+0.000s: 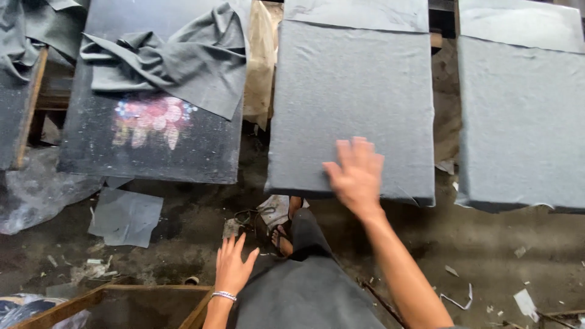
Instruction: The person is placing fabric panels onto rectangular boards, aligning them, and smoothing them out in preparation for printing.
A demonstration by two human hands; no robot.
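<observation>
A dirty, littered concrete floor (183,244) lies under a row of printing boards. The right hand (356,173), fingers spread, presses flat on the grey cloth-covered board (353,91). The left hand (233,265) hangs open, empty, above a wooden frame (122,292).

A fabric-printing workshop: rows of cloth-covered printing boards (352,103) at twelve and two o'clock, a black table (97,140) with a floral ink stain (152,120) at ten, littered dirt floor (487,256) below.
</observation>
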